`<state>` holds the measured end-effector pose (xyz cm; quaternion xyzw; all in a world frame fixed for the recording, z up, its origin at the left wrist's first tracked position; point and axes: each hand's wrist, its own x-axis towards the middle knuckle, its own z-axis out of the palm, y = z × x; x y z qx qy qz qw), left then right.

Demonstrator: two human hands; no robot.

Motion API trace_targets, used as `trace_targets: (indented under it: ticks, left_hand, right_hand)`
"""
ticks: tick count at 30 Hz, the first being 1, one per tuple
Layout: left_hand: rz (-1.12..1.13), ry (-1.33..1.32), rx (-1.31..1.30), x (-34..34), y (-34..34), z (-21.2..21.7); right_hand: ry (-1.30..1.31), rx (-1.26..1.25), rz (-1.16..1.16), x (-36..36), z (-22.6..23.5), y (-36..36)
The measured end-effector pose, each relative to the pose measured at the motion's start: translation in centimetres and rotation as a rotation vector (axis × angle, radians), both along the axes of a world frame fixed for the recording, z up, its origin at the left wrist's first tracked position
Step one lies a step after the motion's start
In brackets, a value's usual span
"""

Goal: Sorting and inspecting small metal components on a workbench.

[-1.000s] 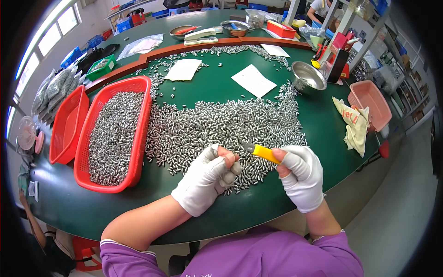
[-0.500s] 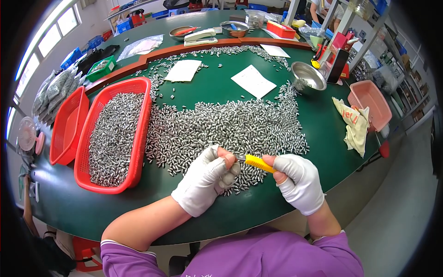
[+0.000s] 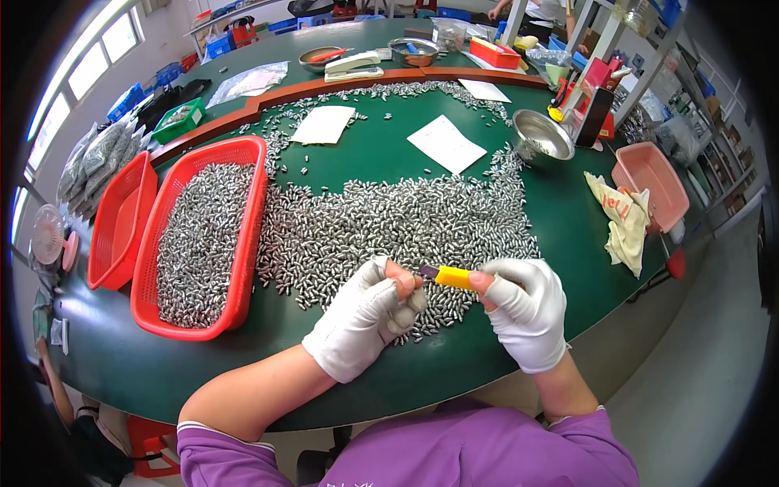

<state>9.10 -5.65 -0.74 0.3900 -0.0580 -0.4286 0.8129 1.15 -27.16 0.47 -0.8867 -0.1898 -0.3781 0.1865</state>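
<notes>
My left hand (image 3: pixel 363 318), in a white glove with bare fingertips, is closed in a pinch; whatever sits between thumb and finger is too small to make out. In my right hand (image 3: pixel 529 315), gloved the same way, is a yellow utility knife (image 3: pixel 453 278). Its dark blade points left, at the left fingertips. Both hands hover over the near edge of a wide spread of small silvery metal parts (image 3: pixel 389 219) on the green table (image 3: pixel 341 166). To the left, a red perforated basket (image 3: pixel 251 235) holds many more such parts.
Beside that basket stands another red basket (image 3: pixel 122 231). White paper sheets (image 3: pixel 446 144) lie beyond the parts. A metal bowl (image 3: pixel 542 134), a cream cloth (image 3: pixel 623 223) and a pink basin (image 3: pixel 653 191) are at the right. A wooden strip (image 3: pixel 389 75) edges the back. Another person's arm shows far left.
My right hand has turned the knife flatter, and its blade now shows dark instead of shiny. The left hand has barely shifted and keeps its pinch.
</notes>
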Motion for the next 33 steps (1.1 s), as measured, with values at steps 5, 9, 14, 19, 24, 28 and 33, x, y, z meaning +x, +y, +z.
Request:
trace_targets:
  ticks: [5, 9, 14, 19, 24, 28, 33]
  left_hand:
    - [-0.01, 0.028, -0.03, 0.1, 0.0, -0.2]
    - [0.003, 0.037, -0.027, 0.0, 0.0, 0.1]
    - [0.0, 0.032, -0.065, 0.0, -0.1, 0.0]
    - [-0.021, 0.03, -0.068, 0.1, 0.0, -0.2]
    - [-0.013, 0.048, -0.063, 0.1, 0.0, -0.3]
    - [-0.045, 0.092, -0.104, 0.3, 0.0, -0.3]
    - [-0.014, 0.118, -0.124, 0.0, -0.1, -0.5]
  right_hand:
    - [0.044, 0.128, -0.034, -0.4, 0.2, -0.2]
    - [0.237, 0.284, 0.06, -1.2, 0.8, 0.0]
    - [0.324, 0.314, 0.092, -1.3, 0.8, 0.3]
    - [0.325, 0.295, 0.087, -1.1, 0.5, 0.4]
    - [0.199, 0.136, 0.034, -0.8, 0.4, 0.5]
    - [0.017, 0.021, -0.019, -0.4, -0.1, 0.1]
    - [-0.038, 0.091, -0.199, -0.3, 0.1, -0.6]
